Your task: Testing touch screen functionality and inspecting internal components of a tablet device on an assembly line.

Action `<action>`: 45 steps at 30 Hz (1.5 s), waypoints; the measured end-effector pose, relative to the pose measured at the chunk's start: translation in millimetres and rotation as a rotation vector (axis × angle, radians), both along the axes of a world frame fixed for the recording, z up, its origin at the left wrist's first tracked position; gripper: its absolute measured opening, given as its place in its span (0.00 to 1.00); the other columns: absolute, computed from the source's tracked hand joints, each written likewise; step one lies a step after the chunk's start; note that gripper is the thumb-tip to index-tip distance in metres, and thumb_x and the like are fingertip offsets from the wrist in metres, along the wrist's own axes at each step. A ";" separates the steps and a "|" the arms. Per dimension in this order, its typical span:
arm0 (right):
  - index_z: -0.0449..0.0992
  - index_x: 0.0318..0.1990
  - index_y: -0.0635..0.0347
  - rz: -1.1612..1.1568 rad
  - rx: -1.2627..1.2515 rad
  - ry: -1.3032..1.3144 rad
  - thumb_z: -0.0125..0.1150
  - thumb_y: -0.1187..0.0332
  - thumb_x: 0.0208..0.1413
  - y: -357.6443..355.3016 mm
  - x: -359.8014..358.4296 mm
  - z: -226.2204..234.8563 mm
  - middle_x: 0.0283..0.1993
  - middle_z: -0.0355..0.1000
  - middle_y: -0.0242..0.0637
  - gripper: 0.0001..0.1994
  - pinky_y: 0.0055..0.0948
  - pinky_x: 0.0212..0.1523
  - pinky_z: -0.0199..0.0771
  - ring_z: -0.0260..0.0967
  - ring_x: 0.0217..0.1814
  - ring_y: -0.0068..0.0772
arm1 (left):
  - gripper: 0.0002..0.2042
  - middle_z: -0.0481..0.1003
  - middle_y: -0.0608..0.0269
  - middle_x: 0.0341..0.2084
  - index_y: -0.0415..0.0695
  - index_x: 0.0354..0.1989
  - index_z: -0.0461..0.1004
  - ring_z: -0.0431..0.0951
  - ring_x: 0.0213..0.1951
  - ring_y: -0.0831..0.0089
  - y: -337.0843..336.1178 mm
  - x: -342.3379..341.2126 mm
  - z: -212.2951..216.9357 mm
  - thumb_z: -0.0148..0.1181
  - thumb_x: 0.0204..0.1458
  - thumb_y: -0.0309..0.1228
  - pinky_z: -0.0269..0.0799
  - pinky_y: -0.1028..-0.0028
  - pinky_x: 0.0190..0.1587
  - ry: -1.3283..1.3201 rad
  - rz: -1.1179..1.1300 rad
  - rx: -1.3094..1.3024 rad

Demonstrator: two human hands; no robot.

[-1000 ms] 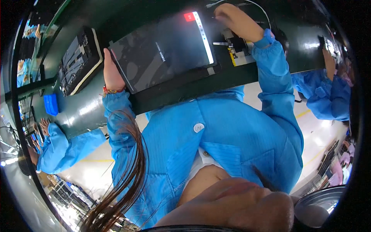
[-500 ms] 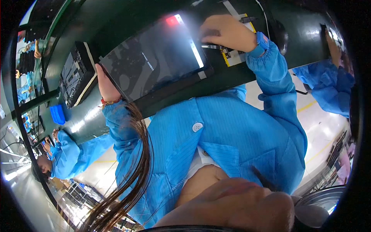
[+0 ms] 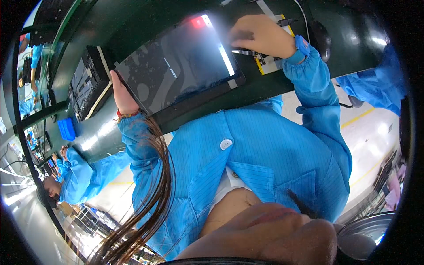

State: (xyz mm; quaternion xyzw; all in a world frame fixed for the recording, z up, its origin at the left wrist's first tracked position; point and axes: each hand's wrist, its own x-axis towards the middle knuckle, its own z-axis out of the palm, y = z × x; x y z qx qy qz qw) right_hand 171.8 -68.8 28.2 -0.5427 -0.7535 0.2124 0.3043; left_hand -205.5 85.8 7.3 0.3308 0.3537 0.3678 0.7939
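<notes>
A dark flat display panel (image 3: 163, 66) lies tilted on the bench, with a bright white strip along its right side and a red glow at its top. My left hand (image 3: 125, 96) grips its left edge, some fingers hidden by the panel. Over the panel's right side, my right hand (image 3: 265, 37) is closed with fingers curled; whatever they hold is hidden. Below those fingers a silvery flat cable (image 3: 243, 52) reaches toward a small circuit board with yellow edges (image 3: 267, 66), partly covered by my hand.
Left of the panel stands a black tray of dark flat parts (image 3: 86, 86), with a small blue box (image 3: 66, 129) nearer. A black computer mouse (image 3: 319, 42) and a white cable (image 3: 305, 20) lie to the right on the dark green bench (image 3: 353, 48). Co-workers in blue sit at both sides.
My hands and the panel keep almost the same pose, with only a slight shift in view. At the right, the co-worker's hand has gone from sight and the blue sleeve has moved.
</notes>
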 end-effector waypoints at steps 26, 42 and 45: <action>0.78 0.43 0.54 -0.750 0.440 -0.667 0.60 0.61 0.53 -52.8 63.2 -6.1 0.50 0.73 0.41 0.12 0.40 0.55 0.66 0.67 0.54 0.47 | 0.27 0.73 0.56 0.47 0.39 0.52 0.69 0.72 0.48 0.62 -6.3 11.1 5.8 0.40 0.61 0.52 0.67 0.65 0.53 -0.060 -0.008 -0.098; 0.74 0.50 0.60 -0.892 0.128 -0.648 0.51 0.61 0.58 -98.5 89.7 -45.2 0.56 0.67 0.51 0.17 0.41 0.58 0.61 0.63 0.58 0.53 | 0.24 0.78 0.62 0.38 0.42 0.44 0.74 0.77 0.37 0.69 -0.4 9.8 -4.7 0.44 0.60 0.51 0.74 0.72 0.40 0.034 0.086 -0.125; 0.74 0.50 0.60 -0.900 0.129 -0.665 0.52 0.61 0.58 -96.1 96.2 -47.7 0.54 0.68 0.51 0.17 0.41 0.58 0.62 0.64 0.57 0.52 | 0.24 0.77 0.60 0.38 0.41 0.45 0.74 0.77 0.37 0.68 -1.9 10.8 -3.7 0.44 0.60 0.51 0.75 0.70 0.41 -0.005 0.080 -0.122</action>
